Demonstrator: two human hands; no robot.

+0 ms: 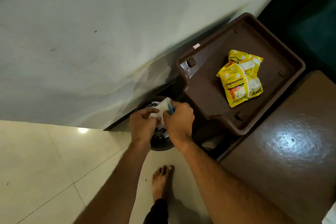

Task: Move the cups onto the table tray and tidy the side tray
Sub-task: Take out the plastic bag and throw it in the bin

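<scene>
A brown plastic side tray [203, 85] stands against the wall with yellow snack packets [240, 78] lying on it. Below its left corner sits a dark round waste bin [160, 145] with crumpled scraps inside. Both my hands hover over the bin. My left hand [143, 125] and my right hand [179, 121] together pinch a white wrapper with a blue part [163, 108]. No cups are in view.
A glossy brown table top [291, 147] fills the right side, next to the tray. A pale wall [91, 42] runs across the top. My bare foot [162, 182] stands on the cream tiled floor [45, 160] just behind the bin.
</scene>
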